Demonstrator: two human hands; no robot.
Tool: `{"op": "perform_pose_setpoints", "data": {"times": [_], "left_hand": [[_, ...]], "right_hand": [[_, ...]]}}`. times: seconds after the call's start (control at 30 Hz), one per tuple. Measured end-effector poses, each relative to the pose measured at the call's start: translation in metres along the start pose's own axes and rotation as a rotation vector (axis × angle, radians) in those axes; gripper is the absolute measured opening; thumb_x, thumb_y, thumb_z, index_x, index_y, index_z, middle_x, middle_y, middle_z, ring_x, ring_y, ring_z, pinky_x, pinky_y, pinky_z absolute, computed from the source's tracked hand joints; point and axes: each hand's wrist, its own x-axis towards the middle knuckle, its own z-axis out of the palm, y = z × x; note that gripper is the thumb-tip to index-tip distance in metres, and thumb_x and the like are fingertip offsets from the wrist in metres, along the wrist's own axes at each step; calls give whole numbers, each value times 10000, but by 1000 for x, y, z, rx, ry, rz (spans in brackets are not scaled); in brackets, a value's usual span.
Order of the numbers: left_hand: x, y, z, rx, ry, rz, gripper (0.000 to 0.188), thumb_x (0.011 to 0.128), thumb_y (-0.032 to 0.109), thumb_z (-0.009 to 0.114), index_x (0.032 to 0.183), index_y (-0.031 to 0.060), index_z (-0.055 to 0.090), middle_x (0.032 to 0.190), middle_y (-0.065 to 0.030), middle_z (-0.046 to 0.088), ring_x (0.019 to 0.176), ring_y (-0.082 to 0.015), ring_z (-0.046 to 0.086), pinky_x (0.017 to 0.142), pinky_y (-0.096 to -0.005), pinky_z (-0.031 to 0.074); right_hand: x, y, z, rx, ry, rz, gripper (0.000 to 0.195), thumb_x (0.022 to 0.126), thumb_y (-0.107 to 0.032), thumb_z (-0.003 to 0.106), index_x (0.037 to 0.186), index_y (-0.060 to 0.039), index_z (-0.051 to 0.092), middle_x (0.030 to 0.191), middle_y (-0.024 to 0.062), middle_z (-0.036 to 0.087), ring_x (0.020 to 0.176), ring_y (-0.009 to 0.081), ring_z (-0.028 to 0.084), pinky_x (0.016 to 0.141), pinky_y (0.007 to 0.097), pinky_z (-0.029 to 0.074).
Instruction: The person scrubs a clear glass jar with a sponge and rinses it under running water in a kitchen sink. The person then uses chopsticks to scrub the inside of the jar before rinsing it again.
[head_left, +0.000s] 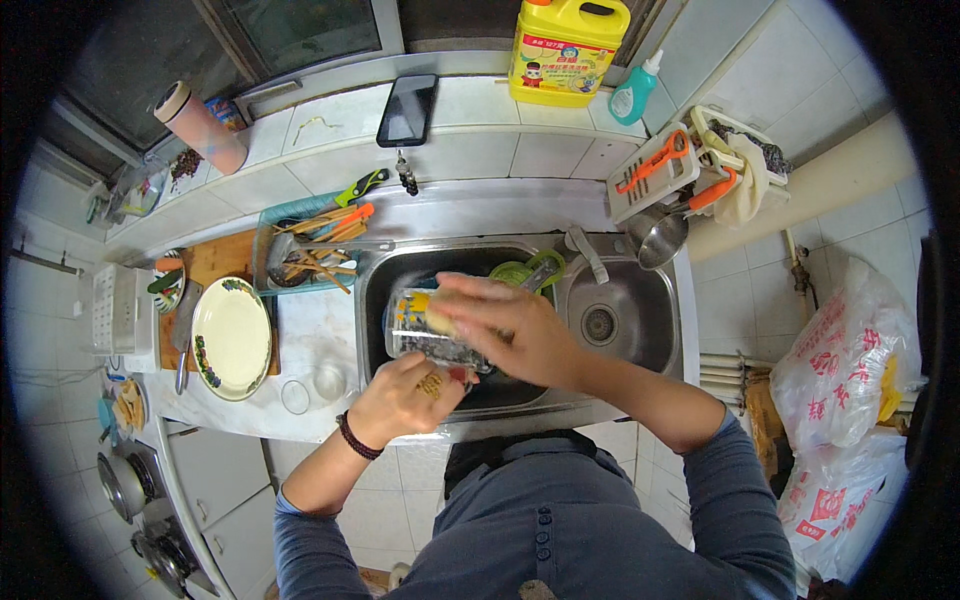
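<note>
My left hand (409, 397) grips the near end of a clear container (420, 337) with a yellow pattern, held over the left basin of the steel sink (364, 375). My right hand (517, 322), blurred, has a pale yellow sponge (441, 315) under its fingers, against the container's upper side. Something red shows beside the left fingers, too small to make out. Behind my right hand, green plastic ware (517, 271) sits in the basin, partly hidden. The faucet (586, 255) stands between the two basins.
Left of the sink are a teal basket (262, 277) of chopsticks and utensils, an oval plate (232, 337), a cleaver (184, 322) and two clear glasses (328, 381). A phone (407, 110) and a yellow detergent jug (568, 56) rest on the ledge. Ladles (663, 240) hang at right.
</note>
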Motion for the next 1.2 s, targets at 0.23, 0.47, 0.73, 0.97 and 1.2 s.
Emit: {"op": "perform_pose_setpoints", "data": {"times": [0.23, 0.47, 0.73, 0.97, 1.2], "left_hand": [[-5, 0, 7, 7, -27, 57, 231, 772, 108, 687, 633, 113, 502, 610, 17, 553, 540, -99, 544, 497, -230, 426], [-6, -6, 11, -124, 106, 12, 207, 762, 76, 666, 634, 83, 504, 577, 11, 531, 533, -119, 543, 508, -235, 425], [2, 2, -3, -26, -2, 136, 163, 779, 87, 658, 673, 92, 535, 578, 31, 529, 517, -95, 529, 508, -224, 427], [-9, -7, 9, -89, 23, 59, 169, 775, 97, 653, 659, 96, 530, 606, 22, 548, 532, -124, 553, 483, -229, 426], [2, 0, 0, -33, -75, 168, 166, 774, 98, 641, 655, 101, 524, 583, 37, 513, 531, -106, 553, 501, -232, 422]], "right_hand": [[10, 19, 13, 37, 67, 215, 319, 916, -163, 495, 1174, 4, 580, 1104, 186, 625, 942, 329, 621, 839, 366, 482], [-13, -15, 24, -597, 2, -329, 345, 860, -143, 559, 1197, -73, 589, 1334, 108, 505, 1126, 287, 555, 964, 419, 435], [22, 22, -3, 104, -240, 424, 350, 939, -203, 461, 1241, -48, 548, 1122, 199, 613, 897, 307, 649, 767, 320, 515], [6, -14, 21, -468, -122, -331, 387, 853, -170, 573, 1232, -89, 559, 1338, 128, 493, 1155, 350, 540, 953, 420, 450], [30, 23, 4, -41, -234, 375, 340, 962, -265, 400, 1117, -26, 586, 902, 202, 647, 842, 362, 639, 746, 443, 515]]}}
